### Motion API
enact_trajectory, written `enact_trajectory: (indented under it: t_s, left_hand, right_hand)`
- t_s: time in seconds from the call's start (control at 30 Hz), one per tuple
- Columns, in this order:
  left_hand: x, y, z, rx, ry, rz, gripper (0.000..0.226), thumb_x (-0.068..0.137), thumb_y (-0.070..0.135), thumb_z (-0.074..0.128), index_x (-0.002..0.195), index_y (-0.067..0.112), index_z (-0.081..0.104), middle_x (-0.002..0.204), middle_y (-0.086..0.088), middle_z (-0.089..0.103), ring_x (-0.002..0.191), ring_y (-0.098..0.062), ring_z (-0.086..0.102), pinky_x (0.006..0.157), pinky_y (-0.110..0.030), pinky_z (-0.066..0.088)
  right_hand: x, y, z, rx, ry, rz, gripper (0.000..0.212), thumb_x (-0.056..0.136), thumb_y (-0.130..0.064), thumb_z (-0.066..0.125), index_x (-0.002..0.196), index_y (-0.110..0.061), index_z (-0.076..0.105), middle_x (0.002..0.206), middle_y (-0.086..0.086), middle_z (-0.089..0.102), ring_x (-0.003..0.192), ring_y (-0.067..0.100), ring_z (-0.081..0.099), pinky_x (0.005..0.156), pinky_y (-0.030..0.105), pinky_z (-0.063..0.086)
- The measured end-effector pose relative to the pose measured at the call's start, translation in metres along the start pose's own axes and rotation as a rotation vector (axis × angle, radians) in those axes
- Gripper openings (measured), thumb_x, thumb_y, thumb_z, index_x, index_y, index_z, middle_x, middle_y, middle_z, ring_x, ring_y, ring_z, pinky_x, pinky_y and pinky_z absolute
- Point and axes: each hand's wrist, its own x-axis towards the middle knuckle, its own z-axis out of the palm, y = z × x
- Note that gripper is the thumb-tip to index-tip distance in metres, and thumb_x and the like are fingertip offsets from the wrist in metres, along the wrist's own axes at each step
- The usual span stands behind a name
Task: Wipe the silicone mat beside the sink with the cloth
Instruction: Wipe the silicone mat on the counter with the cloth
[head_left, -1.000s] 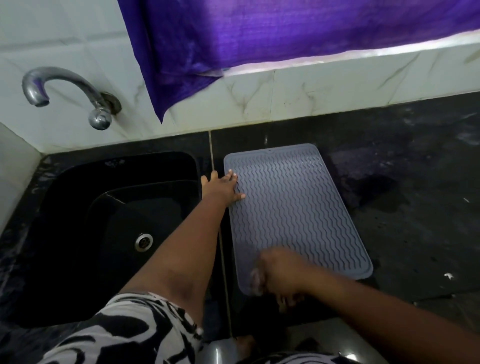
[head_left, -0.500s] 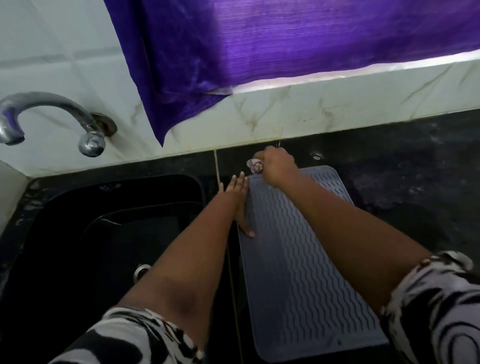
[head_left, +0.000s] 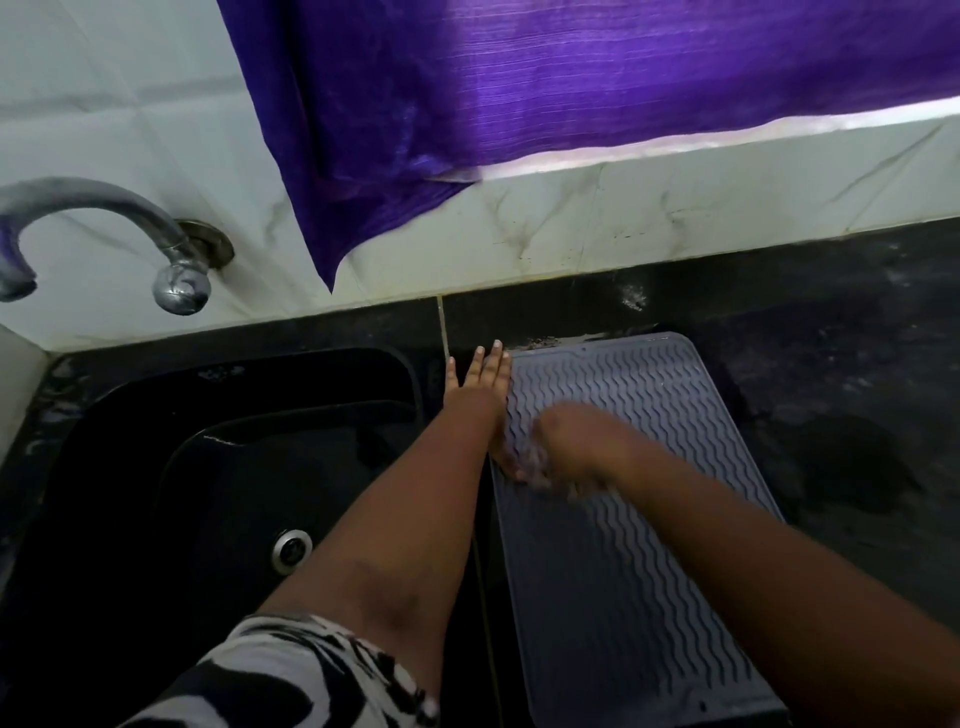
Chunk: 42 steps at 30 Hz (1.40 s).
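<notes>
Here, left hand (head_left: 480, 387) flat, right hand (head_left: 569, 447) blurred

**Two hands on a mat beside a sink**

The left hand (head_left: 480, 387) lies flat with its fingers spread on the surface (head_left: 831, 364), along the left edge of the mat (head_left: 623, 597). The right hand (head_left: 569, 447) rests on the mat just to the right of the left hand and slightly nearer the person, almost touching it. A cloth (head_left: 537, 475) peeks out under the right hand, blurred. The sink (head_left: 156, 493) is set into the surface left of both hands. The tap (head_left: 104, 223) sticks out of the wall beyond the sink, far left of the hands. A curtain (head_left: 519, 104) hangs on the wall beyond the hands.
</notes>
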Motion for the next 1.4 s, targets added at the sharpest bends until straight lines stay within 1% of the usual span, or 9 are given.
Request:
enact_trajectory:
  t_s: [0.17, 0.33, 0.57, 0.73, 0.9, 1.03, 1.23, 1.33, 1.4]
  left_hand:
    - [-0.007, -0.001, -0.003, 0.003, -0.014, -0.007, 0.171, 0.035, 0.073, 0.084, 0.144, 0.016, -0.036, 0.150, -0.001, -0.044, 0.140, -0.023, -0.037, 0.107, -0.060, -0.022]
    - [-0.004, 0.000, -0.001, -0.011, 0.015, -0.021, 0.170, 0.037, 0.069, 0.086, 0.146, 0.015, -0.033, 0.151, -0.001, -0.042, 0.142, -0.024, -0.033, 0.109, -0.064, -0.016]
    - [-0.007, -0.002, -0.004, -0.004, -0.012, 0.009, 0.172, 0.034, 0.074, 0.082, 0.144, 0.013, -0.035, 0.149, -0.003, -0.045, 0.139, -0.026, -0.038, 0.105, -0.065, -0.023]
    - [-0.007, -0.003, -0.002, 0.026, 0.004, -0.017, 0.173, 0.032, 0.077, 0.080, 0.145, 0.015, -0.035, 0.150, -0.001, -0.044, 0.140, -0.024, -0.037, 0.106, -0.065, -0.022]
    - [-0.008, 0.000, -0.002, 0.028, 0.016, -0.031, 0.169, 0.036, 0.076, 0.081, 0.145, 0.015, -0.034, 0.150, -0.001, -0.043, 0.141, -0.025, -0.036, 0.104, -0.068, -0.021]
    - [-0.007, 0.001, -0.003, 0.054, 0.027, -0.047, 0.166, 0.041, 0.072, 0.082, 0.145, 0.013, -0.033, 0.151, -0.004, -0.042, 0.141, -0.028, -0.035, 0.102, -0.072, -0.021]
    - [-0.009, -0.001, -0.004, 0.160, 0.062, 0.033, 0.170, 0.034, 0.083, 0.074, 0.145, 0.006, -0.030, 0.151, -0.011, -0.041, 0.139, -0.029, -0.037, 0.100, -0.067, -0.024]
    - [-0.019, 0.006, -0.006, 0.029, 0.096, 0.201, 0.140, 0.057, 0.062, 0.082, 0.154, 0.008, -0.003, 0.160, -0.010, -0.017, 0.149, -0.027, -0.013, 0.115, -0.058, -0.008]
    - [-0.025, 0.004, -0.009, -0.259, 0.116, 0.284, 0.076, 0.082, 0.028, 0.073, 0.147, 0.010, 0.039, 0.155, -0.013, 0.031, 0.138, -0.025, 0.035, 0.115, -0.043, 0.025]
  right_hand:
    - [0.076, 0.009, -0.046, 0.016, 0.313, 0.077, 0.030, 0.087, -0.018, 0.062, 0.117, -0.011, 0.062, 0.116, 0.014, 0.062, 0.103, 0.029, 0.061, 0.087, 0.040, 0.053]
    - [0.060, -0.001, 0.014, -0.178, 0.261, 0.100, 0.043, 0.088, -0.037, 0.058, 0.122, -0.010, 0.057, 0.128, 0.011, 0.053, 0.120, 0.034, 0.049, 0.099, 0.048, 0.045]
    - [-0.030, 0.014, 0.026, 0.014, -0.127, 0.041, 0.034, 0.086, -0.026, 0.066, 0.117, -0.015, 0.058, 0.110, 0.005, 0.058, 0.100, 0.020, 0.057, 0.085, 0.034, 0.049]
    - [0.044, 0.017, -0.031, 0.093, 0.281, 0.064, 0.032, 0.087, -0.021, 0.065, 0.117, -0.013, 0.062, 0.103, 0.008, 0.064, 0.092, 0.023, 0.063, 0.085, 0.038, 0.054]
    - [0.069, 0.003, 0.015, -0.198, 0.330, 0.081, 0.040, 0.086, -0.034, 0.062, 0.122, -0.017, 0.059, 0.124, 0.009, 0.054, 0.115, 0.032, 0.051, 0.094, 0.044, 0.048]
    - [0.002, 0.008, 0.068, -0.165, 0.309, 0.011, 0.032, 0.090, -0.038, 0.055, 0.115, -0.020, 0.061, 0.120, 0.004, 0.055, 0.112, 0.026, 0.050, 0.086, 0.038, 0.047]
    - [-0.060, 0.006, 0.065, 0.033, 0.000, 0.056, 0.031, 0.087, -0.034, 0.063, 0.113, -0.017, 0.062, 0.113, 0.004, 0.062, 0.101, 0.019, 0.059, 0.085, 0.033, 0.050]
    - [-0.037, 0.016, 0.010, 0.264, 0.195, 0.048, 0.023, 0.087, -0.025, 0.064, 0.109, -0.020, 0.058, 0.099, 0.001, 0.060, 0.084, 0.012, 0.056, 0.075, 0.028, 0.047]
    - [-0.006, 0.022, -0.008, 0.233, 0.384, 0.052, 0.020, 0.088, -0.017, 0.062, 0.107, -0.020, 0.063, 0.099, 0.004, 0.065, 0.086, 0.018, 0.061, 0.078, 0.032, 0.051]
